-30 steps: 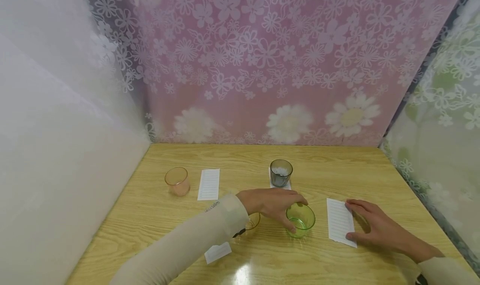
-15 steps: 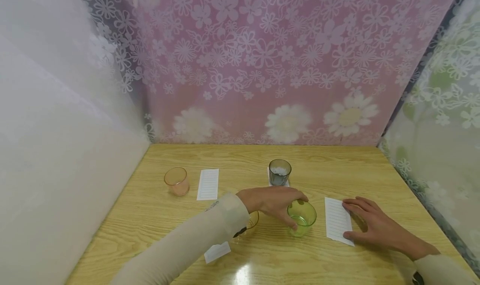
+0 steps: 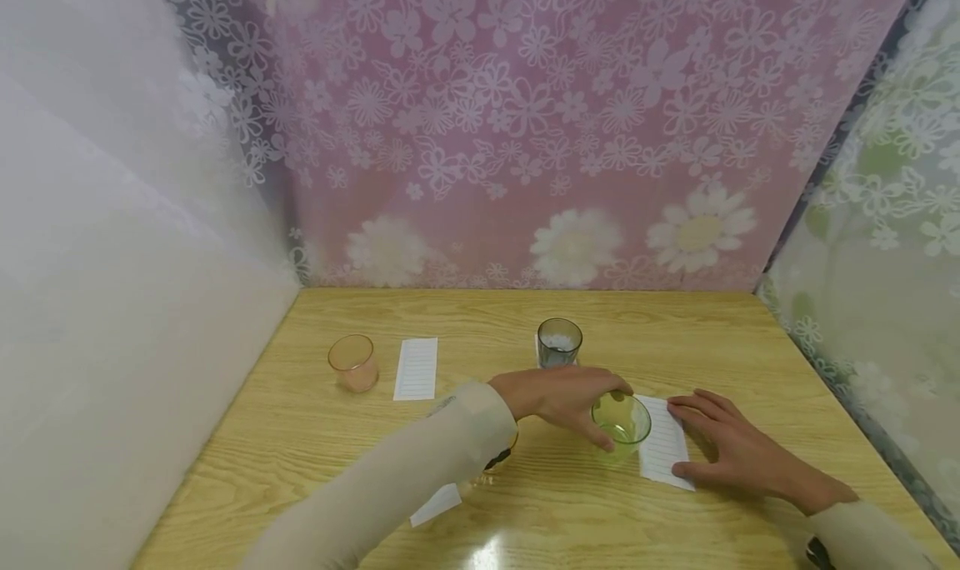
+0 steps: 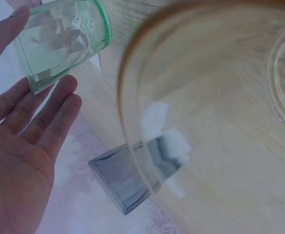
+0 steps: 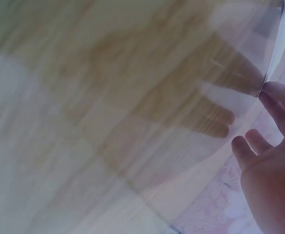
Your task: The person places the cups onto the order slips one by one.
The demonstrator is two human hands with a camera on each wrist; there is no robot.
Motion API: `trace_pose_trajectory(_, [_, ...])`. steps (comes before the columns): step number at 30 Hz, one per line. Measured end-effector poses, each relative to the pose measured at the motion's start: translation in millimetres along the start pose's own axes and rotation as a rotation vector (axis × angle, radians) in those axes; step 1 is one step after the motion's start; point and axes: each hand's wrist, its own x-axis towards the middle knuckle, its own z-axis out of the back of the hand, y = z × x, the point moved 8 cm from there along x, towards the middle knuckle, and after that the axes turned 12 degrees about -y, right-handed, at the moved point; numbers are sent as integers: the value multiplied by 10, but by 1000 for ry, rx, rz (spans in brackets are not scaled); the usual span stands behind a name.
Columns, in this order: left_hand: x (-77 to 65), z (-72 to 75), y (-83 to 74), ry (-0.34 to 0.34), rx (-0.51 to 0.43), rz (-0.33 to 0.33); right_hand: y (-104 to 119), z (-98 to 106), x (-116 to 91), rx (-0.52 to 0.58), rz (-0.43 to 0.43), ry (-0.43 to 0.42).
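In the head view my left hand [image 3: 566, 399] grips a green glass cup [image 3: 621, 420] with the thumb on its near side and fingers at the far side. The left wrist view shows the same green cup [image 4: 66, 41] between thumb and fingers. My right hand [image 3: 735, 453] touches the right edge of a white lined paper slip [image 3: 665, 453], its index finger and thumb spread apart. The cup overlaps the slip's left edge in the head view. Fingertips of the right hand [image 5: 274, 161] meet a thin pale edge in the right wrist view.
A grey glass cup [image 3: 558, 342] stands on paper at the back. An orange glass cup [image 3: 354, 362] and a lined slip [image 3: 416, 369] are at the left. The left sleeve partly hides an amber glass cup [image 3: 513, 438] and another slip [image 3: 437, 503].
My left hand has carried the green cup right, towards the slip. My right hand and the slip have shifted a little left. The grey and orange cups have stayed in place.
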Motion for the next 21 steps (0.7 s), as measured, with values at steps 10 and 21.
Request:
trace_pose_trajectory(10, [119,3,-83,16,26,24,70,-55,75,76,7,24])
trace_pose_trajectory(21, [241,-36,-99,14,7,47,178,-66,145,48,53,43])
